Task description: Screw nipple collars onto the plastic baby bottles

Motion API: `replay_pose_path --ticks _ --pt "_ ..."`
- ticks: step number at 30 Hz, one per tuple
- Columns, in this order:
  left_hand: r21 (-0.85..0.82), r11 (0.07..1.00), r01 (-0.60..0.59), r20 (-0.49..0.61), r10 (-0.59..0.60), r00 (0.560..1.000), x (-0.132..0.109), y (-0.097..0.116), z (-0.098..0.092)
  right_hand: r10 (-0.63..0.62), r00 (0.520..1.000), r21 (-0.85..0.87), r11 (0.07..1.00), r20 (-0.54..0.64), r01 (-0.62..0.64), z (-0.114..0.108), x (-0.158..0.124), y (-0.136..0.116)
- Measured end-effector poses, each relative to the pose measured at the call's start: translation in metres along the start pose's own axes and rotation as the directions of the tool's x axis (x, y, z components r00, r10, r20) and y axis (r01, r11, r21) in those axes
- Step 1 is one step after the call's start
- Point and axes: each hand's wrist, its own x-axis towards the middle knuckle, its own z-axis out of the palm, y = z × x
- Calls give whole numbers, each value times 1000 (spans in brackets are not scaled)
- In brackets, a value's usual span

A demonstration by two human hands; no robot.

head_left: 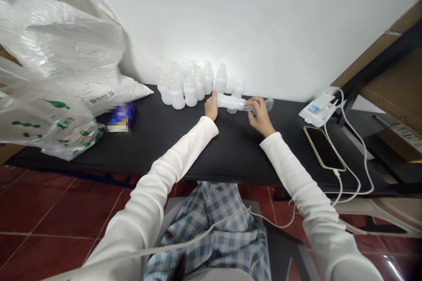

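The right hand (260, 116) curls around the neck end of a white plastic baby bottle (231, 102) held sideways over the black worktop (184, 149), while the partly closed left hand (211, 106) grips its base, just before a row of upright bottles (187, 88).

Past the lying bottle (231, 103) between my left hand (211, 107) and right hand (260, 116), the upright plastic bottles (176, 94) crowd against the white wall (250, 22) — no way through. My hands have room across the black table (231, 153) — rightward up to the phone (323, 148) and its white cables (349, 158), leftward up to the blue packet (121, 117) and plastic bag (56, 118).
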Motion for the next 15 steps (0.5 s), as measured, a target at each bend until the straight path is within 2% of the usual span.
replay_pose_path --ticks 5,10,13,15 --pt "-23 999 28 7 -27 1000 -4 4 2 117 992 0 993 -46 -117 -2 -2 4" --pt "-38 999 17 4 -17 1000 -6 5 1 200 980 38 979 16 -201 4 -3 6" --pt "-33 999 17 -24 -17 1000 -5 2 2 135 991 87 987 -4 -134 7 -3 7" --pt "-23 1000 10 -20 -10 1000 -2 0 1 67 997 58 996 -29 -65 7 -1 7"
